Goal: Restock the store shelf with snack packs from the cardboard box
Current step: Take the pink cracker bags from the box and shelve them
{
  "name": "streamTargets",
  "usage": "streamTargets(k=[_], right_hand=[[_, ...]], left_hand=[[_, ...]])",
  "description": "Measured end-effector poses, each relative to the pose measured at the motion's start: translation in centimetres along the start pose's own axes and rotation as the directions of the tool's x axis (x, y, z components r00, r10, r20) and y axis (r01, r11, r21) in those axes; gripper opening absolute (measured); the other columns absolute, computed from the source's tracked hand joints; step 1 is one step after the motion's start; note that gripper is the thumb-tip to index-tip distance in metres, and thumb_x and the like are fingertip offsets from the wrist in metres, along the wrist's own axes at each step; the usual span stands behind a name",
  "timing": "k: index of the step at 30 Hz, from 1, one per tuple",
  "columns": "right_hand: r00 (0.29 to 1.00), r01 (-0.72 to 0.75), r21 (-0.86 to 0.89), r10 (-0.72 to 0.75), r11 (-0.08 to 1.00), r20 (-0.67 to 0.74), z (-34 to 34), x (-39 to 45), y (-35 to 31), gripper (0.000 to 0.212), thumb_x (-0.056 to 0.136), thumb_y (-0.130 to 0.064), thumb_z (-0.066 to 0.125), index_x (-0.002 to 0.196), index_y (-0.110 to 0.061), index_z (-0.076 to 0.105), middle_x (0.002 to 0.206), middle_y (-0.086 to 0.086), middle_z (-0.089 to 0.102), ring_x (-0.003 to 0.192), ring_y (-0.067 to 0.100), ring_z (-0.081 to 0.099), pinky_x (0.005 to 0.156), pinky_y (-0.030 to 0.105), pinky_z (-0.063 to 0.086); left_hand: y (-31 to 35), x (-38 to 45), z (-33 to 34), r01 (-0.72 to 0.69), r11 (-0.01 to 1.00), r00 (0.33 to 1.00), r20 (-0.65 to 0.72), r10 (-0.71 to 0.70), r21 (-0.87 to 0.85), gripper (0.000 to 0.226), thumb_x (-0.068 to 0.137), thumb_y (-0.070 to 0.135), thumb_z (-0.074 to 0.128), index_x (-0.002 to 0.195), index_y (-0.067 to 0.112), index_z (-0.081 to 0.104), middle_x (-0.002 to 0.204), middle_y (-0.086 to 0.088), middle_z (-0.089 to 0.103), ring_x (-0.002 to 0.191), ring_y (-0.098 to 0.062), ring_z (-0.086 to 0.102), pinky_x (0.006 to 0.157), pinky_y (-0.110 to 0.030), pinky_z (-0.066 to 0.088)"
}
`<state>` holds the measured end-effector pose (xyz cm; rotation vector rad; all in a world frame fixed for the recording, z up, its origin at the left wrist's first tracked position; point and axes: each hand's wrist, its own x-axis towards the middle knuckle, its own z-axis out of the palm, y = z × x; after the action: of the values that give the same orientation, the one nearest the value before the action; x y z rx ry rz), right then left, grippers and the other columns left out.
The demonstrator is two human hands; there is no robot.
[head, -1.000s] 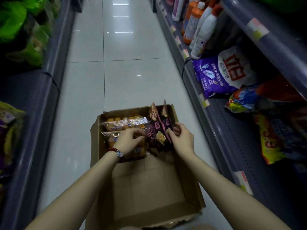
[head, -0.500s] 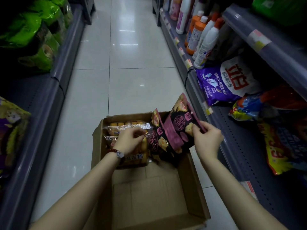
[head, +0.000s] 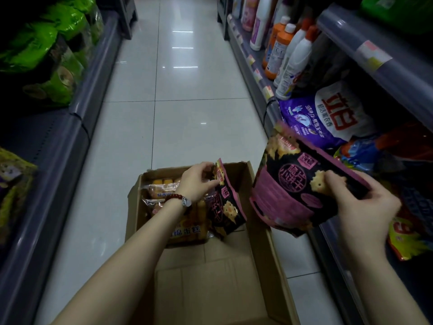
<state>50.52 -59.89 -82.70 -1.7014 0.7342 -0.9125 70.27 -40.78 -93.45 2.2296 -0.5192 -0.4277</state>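
Head view: right hand (head: 365,205) is gripping a black-and-pink cracker pack (head: 302,188) just right of the cardboard box (head: 262,249); left hand (head: 198,181) is pinching another pack (head: 226,205) inside the box.

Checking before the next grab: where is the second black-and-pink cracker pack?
It stands upright in the cardboard box, center of the head view, right of the orange cake packs; the left hand pinches the second cracker pack at its top edge.
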Motion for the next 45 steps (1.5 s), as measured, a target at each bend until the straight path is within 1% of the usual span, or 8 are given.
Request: streamTargets(k=[6,11,16,22,27,35,41,45], right_hand=[[0.999,0.026,0.02,-0.027,0.999,0.038,0.1,-0.4,1.1,0.015,0.088,-0.018,0.067,0.102,-0.024,0.066,0.099,0.0,0.069,0.097,0.016,0.067,0.078,0.022,0.057],[0.999,-0.049,0.132,0.046,0.99,0.025,0.2,-1.3,2.8,0.037,0.088,-0.006,0.062,0.122,-0.014,0.052,0.11,-0.006,0.06,0.096,-0.007,0.062,0.076,0.008,0.05],[0.977,-0.194,0.147,0.178,0.97,0.113,0.3,-2.2,5.3,0.044,0.08,0.006,0.068,0.113,-0.021,0.054,0.109,-0.009,0.063,0.092,-0.01,0.064,0.076,0.006,0.049],[0.97,-0.243,0.055,0.244,0.968,0.004,0.0,-1.7,6.2,0.021,0.08,-0.004,0.074,0.082,-0.02,0.061,0.082,-0.002,0.064,0.064,-0.007,0.064,0.056,0.006,0.05],[0.967,-0.245,0.255,0.254,0.935,-0.003,0.6,0.1,4.5,0.021,0.082,-0.002,0.07,0.092,-0.02,0.064,0.084,-0.01,0.074,0.083,0.004,0.069,0.07,0.016,0.056],[0.973,-0.23,0.247,0.226,0.941,0.045,2.1,5.2,-5.8,0.018,0.083,-0.002,0.071,0.095,-0.014,0.064,0.094,-0.003,0.069,0.079,-0.001,0.068,0.07,0.016,0.053],[0.948,-0.314,0.222,0.29,0.923,0.134,1.1,7.5,-18.4,0.017,0.082,-0.011,0.074,0.096,-0.019,0.066,0.098,-0.002,0.072,0.088,0.007,0.071,0.07,0.019,0.056],[0.937,-0.334,0.212,0.299,0.918,0.182,0.3,9.1,-27.9,0.012,0.082,-0.009,0.073,0.087,-0.018,0.067,0.078,-0.012,0.075,0.075,0.002,0.07,0.064,0.018,0.054]], left_hand=[[0.0,2.4,0.6,0.043,0.997,0.981,0.186,-0.055,0.067,0.071,0.081,0.03,0.07,0.142,0.019,0.037,0.139,-0.009,0.039,0.126,-0.025,0.042,0.103,-0.04,0.043],[-0.2,2.2,1.6,-0.017,1.0,0.985,0.17,0.02,-0.015,0.056,0.067,0.036,0.081,0.113,0.017,0.054,0.117,0.0,0.054,0.107,-0.016,0.052,0.088,-0.034,0.05],[-0.6,1.8,1.6,-0.017,0.996,0.972,0.231,0.038,-0.09,0.044,0.064,0.037,0.082,0.097,0.022,0.056,0.097,0.004,0.065,0.092,-0.013,0.062,0.069,-0.023,0.05],[0.1,1.2,1.0,-0.03,0.975,0.959,0.267,0.091,-0.222,0.024,0.063,0.033,0.083,0.081,0.023,0.072,0.083,0.003,0.073,0.084,-0.009,0.069,0.076,-0.031,0.058],[2.2,0.7,-0.2,0.07,0.889,0.97,0.239,0.046,-0.452,0.013,0.069,0.017,0.08,0.076,0.018,0.069,0.08,0.005,0.072,0.077,-0.004,0.068,0.064,-0.019,0.054],[8.8,-0.8,-7.6,0.21,0.666,0.977,0.127,-0.171,-0.716,0.03,0.059,0.028,0.081,0.078,0.011,0.066,0.081,-0.007,0.069,0.081,-0.025,0.065,0.076,-0.039,0.052],[16.4,-4.9,-18.5,0.286,0.562,0.941,0.117,-0.316,-0.776,0.027,0.065,0.035,0.076,0.069,0.012,0.062,0.06,0.002,0.065,0.064,-0.018,0.06,0.063,-0.028,0.049],[22.8,-7.5,-26.9,0.249,0.559,0.936,0.048,-0.349,-0.791,0.023,0.08,0.033,0.069,0.07,0.013,0.064,0.062,0.001,0.066,0.063,-0.017,0.061,0.063,-0.028,0.05]])
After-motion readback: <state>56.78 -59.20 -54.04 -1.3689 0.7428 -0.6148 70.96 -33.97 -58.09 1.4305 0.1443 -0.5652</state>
